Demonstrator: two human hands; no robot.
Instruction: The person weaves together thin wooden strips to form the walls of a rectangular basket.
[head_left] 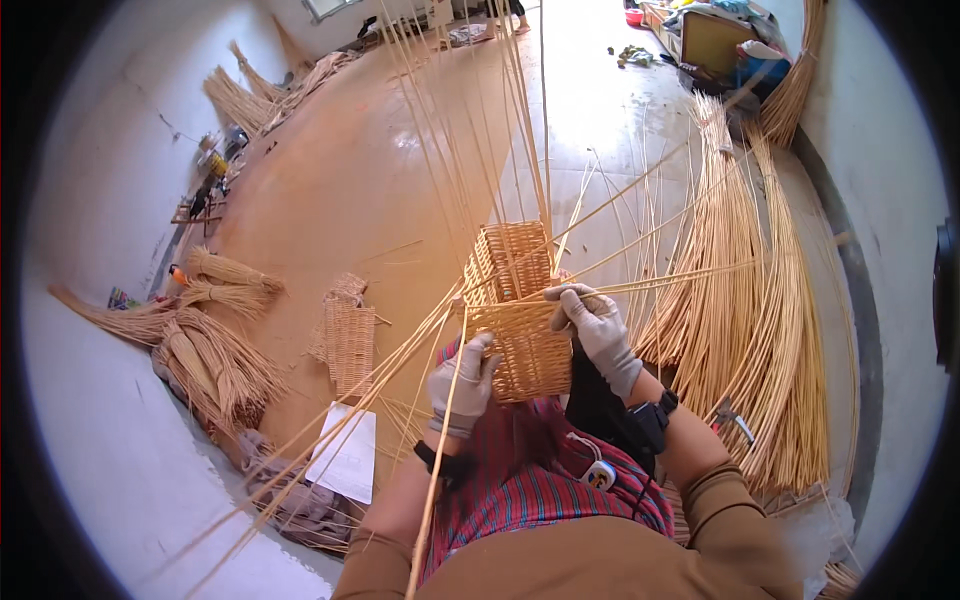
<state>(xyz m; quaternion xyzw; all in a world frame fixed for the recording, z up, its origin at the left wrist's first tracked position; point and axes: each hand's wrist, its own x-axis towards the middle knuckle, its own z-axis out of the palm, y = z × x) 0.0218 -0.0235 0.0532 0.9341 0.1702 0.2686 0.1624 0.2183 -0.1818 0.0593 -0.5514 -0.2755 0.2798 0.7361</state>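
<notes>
We note a brown floor (340, 190) (glossy with daylight), pale walls (110, 130), reed bundles (740, 300) lying along the right side.

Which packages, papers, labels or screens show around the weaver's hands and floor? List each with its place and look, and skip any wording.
White paper sheet: flat on the floor to the person's left, rectangular, plain white from here.
Small white device with a blue button: on the lap below the right hand, rounded; no screen is readable.
Yellow box-like thing: far right by the wall, flat yellow side, under piled cloth.
Left hand: on the woven wicker basket, which bears no label.
</notes>
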